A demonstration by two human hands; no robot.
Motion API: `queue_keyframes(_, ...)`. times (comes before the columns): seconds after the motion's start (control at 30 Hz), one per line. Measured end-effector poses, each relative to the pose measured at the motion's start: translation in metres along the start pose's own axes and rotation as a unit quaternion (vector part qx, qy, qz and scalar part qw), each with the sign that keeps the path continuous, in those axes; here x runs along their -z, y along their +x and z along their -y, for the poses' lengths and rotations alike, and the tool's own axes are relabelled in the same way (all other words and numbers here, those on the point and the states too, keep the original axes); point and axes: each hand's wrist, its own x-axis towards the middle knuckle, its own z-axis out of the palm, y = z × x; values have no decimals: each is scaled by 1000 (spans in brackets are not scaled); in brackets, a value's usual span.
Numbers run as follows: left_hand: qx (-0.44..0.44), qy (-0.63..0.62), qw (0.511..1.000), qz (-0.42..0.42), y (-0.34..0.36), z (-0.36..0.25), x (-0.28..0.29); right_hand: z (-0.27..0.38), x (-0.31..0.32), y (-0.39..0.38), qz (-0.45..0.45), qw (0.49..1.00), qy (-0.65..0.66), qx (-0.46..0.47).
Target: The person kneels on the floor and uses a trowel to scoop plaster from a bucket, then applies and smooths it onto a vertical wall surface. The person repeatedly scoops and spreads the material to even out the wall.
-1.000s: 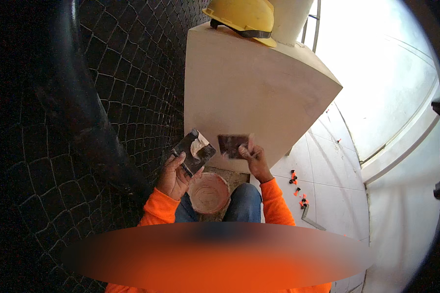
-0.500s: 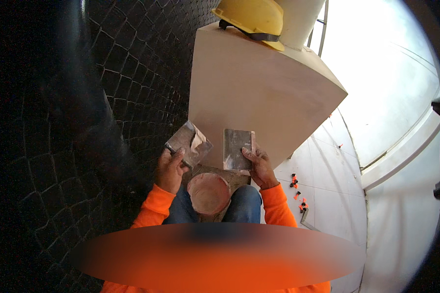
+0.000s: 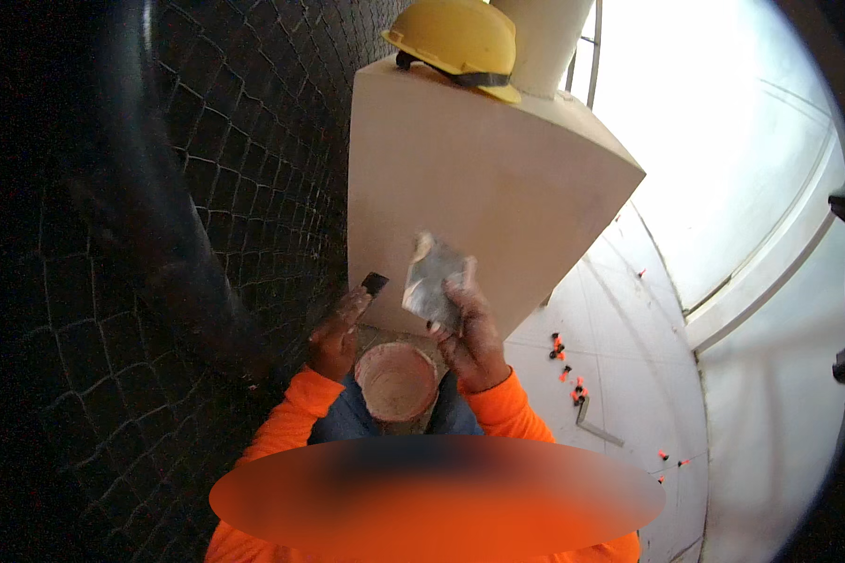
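Note:
My left hand (image 3: 338, 328) is closed on a dark flat scraper (image 3: 375, 282), of which a small blade portion shows above my fingers. To its right, my right hand (image 3: 471, 333) grips a wider silvery flat scraper (image 3: 432, 281) smeared with pale paste, slightly blurred and tilted in front of the beige block (image 3: 498, 178). Below both hands, between my knees, a round pinkish bucket (image 3: 397, 347) has pale residue inside.
A yellow hard hat (image 3: 451, 42) lies atop the block beside a column (image 3: 540, 47). Black mesh (image 3: 225, 141) and a dark tube (image 3: 178, 235) line the left. At right are floor tiles (image 3: 620, 310) with scattered orange-and-black clips (image 3: 577, 389), a metal angle (image 3: 596, 432) and a pale panel (image 3: 760, 422).
The right-hand scraper has swung left and tilted toward the middle. The left-hand scraper has turned, so its pasted face no longer shows and only a small dark part is visible.

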Motion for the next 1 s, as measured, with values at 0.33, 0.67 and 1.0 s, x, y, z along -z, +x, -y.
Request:
queue_keyframes(0.33, 160, -180, 966, -90, 82, -44, 81, 42, -35, 178, 14, 269, -778, 568)
queue_keyframes(0.67, 248, -361, 899, -12, 77, -44, 84, 5, -38, 233, 53, 93, -860, 499)
queue_keyframes(1.0, 232, -377, 897, 1, 79, -48, 85, 59, -80, 256, 223, 0, -836, 501)
